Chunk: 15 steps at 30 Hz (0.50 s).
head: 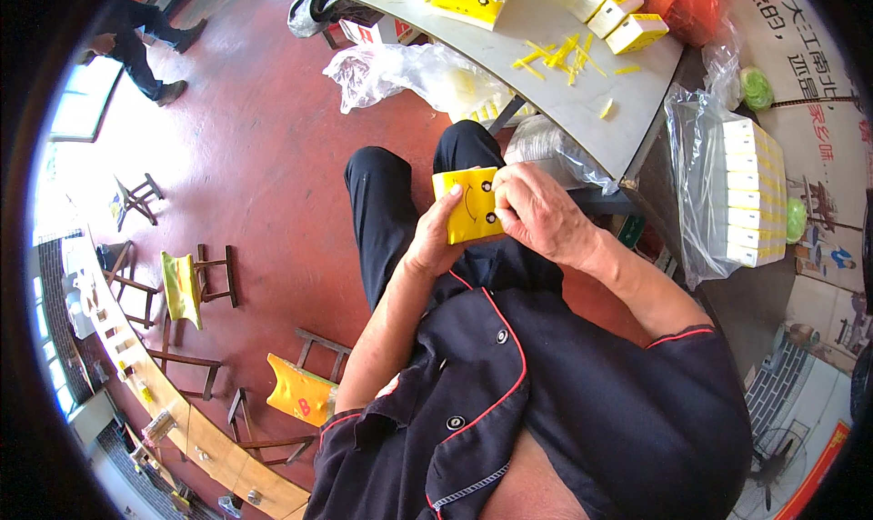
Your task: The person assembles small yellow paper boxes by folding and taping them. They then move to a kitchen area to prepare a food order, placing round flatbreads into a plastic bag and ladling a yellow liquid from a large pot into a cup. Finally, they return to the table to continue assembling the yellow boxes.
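Note:
Above my lap, my left hand (436,237) grips a yellow packet (465,206) printed with a smiling face, thumb on its front. My right hand (542,210) pinches at the packet's right edge with bent fingers; what lies between the fingertips is hidden. On the grey table (600,131) in front, thin yellow strips (563,58) lie in a loose heap. Similar yellow packets (464,5) are piled at the table's far side, and several white-and-yellow ones (638,33) stand in a row near the corner.
A clear plastic bag (696,179) lies beside a stack of packets (753,193) at the right. Below the table's edge are a crumpled plastic bag (402,70) and more packets. Folding stools (181,288) and a long wooden table (225,458) stand left. A person (136,49) is at the upper left.

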{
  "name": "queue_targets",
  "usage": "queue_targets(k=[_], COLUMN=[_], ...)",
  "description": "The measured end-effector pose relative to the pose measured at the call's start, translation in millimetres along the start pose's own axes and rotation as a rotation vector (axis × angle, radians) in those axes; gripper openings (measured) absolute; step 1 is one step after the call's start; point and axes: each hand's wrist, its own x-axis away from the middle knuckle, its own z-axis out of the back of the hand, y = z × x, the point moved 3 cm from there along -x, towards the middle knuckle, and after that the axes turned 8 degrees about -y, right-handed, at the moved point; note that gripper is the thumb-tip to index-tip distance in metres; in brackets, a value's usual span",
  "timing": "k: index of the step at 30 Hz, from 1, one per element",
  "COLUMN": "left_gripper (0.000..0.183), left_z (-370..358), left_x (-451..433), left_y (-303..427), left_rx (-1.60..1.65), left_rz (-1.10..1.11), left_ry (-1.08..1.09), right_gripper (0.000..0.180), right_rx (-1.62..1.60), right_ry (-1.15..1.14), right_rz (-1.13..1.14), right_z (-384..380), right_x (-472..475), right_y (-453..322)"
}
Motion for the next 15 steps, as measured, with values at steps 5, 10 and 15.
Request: queue_targets(k=[5,10,15], left_gripper=[0.062,0.058,0.058], left_z=[-2.3,0.4,-8.7], left_x=[5.7,9.3,8.0], left_y=[1.0,1.5,8.7], left_rx=[-0.160,-0.193,-0.369], left_rz=[-0.078,-0.033,-0.081], left_ry=[-0.035,0.003,-0.060], right_gripper=[0.019,0.019,0.014], right_rx=[-0.182,-0.221,-0.263], right_ry=[0.021,-0.009,-0.132], right_rz=[-0.147,-0.193,-0.201], right_z=[1.7,-1.0,1.1], right_x=[-5.4,-15.8,-18.6], right_y=[16.5,20.9,23.0])
